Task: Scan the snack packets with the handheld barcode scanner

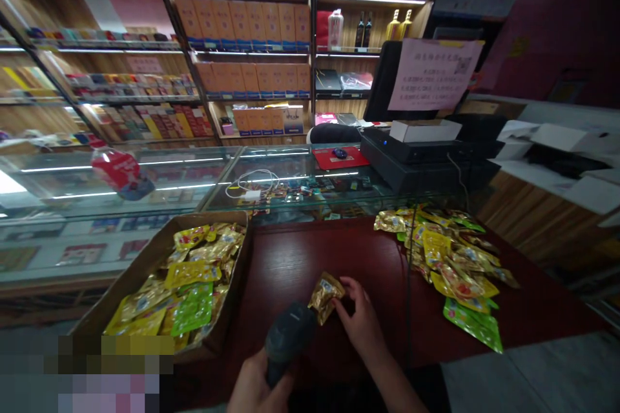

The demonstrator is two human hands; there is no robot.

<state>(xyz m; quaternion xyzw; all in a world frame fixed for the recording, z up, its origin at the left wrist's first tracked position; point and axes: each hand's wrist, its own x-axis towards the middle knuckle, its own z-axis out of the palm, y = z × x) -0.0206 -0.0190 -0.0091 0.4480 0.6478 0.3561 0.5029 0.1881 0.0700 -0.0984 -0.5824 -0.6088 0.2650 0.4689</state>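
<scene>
My left hand (pixel 252 386) is wrapped round the grip of a dark handheld barcode scanner (pixel 290 330), low in the middle of the view. The scanner's head points at a gold foil snack packet (pixel 324 295) just above the dark red tabletop (pixel 285 245). With thumb and fingers my right hand (pixel 359 315) pinches that packet by its right side. At left, a cardboard box (pixel 245 239) holds several gold, yellow and green packets (pixel 194 274). On the right of the tabletop lies a loose pile of similar packets (pixel 450 258).
Behind the tabletop runs a glass display counter (pixel 169 171) carrying a red-labelled bag (pixel 121 171), a white cable (pixel 252 190) and a mouse (pixel 340 153). A monitor (pixel 385 80) with a paper sign stands at right. A thin dark cord (pixel 411 290) crosses the tabletop.
</scene>
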